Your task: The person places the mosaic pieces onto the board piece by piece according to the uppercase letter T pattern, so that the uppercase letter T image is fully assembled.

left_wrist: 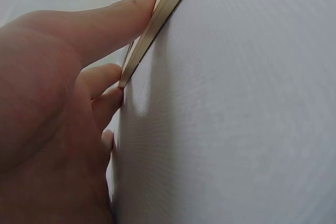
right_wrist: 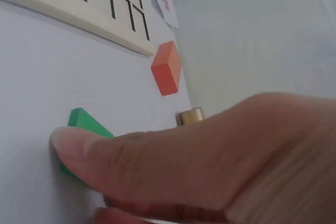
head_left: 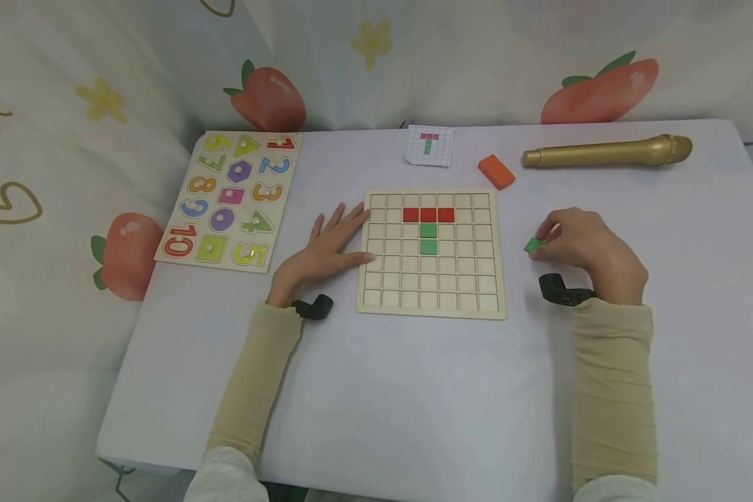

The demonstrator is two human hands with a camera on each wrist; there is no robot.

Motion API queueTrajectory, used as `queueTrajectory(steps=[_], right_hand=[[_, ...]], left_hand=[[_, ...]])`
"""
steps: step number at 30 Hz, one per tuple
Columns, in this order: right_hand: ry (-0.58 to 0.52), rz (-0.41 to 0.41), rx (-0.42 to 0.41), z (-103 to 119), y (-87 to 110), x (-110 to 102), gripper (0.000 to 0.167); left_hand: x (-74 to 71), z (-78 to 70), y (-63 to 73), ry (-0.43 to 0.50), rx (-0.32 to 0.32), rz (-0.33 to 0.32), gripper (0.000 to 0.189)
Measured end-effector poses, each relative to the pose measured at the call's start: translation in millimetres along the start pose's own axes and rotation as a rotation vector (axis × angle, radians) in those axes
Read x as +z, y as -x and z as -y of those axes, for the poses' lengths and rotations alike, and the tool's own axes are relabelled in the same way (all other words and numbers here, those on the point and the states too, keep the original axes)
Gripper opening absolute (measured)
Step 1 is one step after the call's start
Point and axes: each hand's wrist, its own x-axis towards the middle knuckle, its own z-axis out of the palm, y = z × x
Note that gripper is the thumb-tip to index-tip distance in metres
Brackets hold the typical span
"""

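A pale wooden grid board (head_left: 392, 282) lies mid-table, with three red squares (head_left: 428, 215) in a row and two green squares (head_left: 428, 238) below the middle one. My left hand (head_left: 323, 251) spreads its straight fingers at the board's left edge, thumb on the rim; the left wrist view shows the thumb (left_wrist: 113, 27) over that edge. Right of the board, my right hand (head_left: 580, 240) pinches a small green square tile (head_left: 533, 244) between thumb and fingers. In the right wrist view the green tile (right_wrist: 86, 121) is partly hidden behind the thumb, close over the table.
Behind the board lie a paper card (head_left: 442, 155) printed with a red-and-green T and an orange block (head_left: 496, 171). A gold microphone-shaped object (head_left: 602, 153) lies at the back right. A number and shape puzzle board (head_left: 226, 202) is at the left, beside the curtain.
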Motion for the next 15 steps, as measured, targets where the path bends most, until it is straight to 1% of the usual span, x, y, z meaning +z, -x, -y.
queueTrajectory(steps=[2,7,9,15], right_hand=[[-0.006,0.003,-0.015,-0.5,-1.4,0.8,0.04],[-0.036,0.009,-0.021,-0.6,-4.8,3.5,0.041],[-0.054,-0.007,-0.032,-0.1,-6.1,4.5,0.039],[-0.077,-0.093,-0.106,2.8,-6.6,2.4,0.029]], left_hand=[[0.1,0.5,0.2,0.0,-0.002,-0.001,0.087],[1.0,2.6,0.2,-0.006,-0.001,-0.004,0.088],[1.2,3.0,0.0,-0.009,0.001,-0.005,0.088],[0.7,2.0,-1.1,0.003,0.01,-0.006,0.088]])
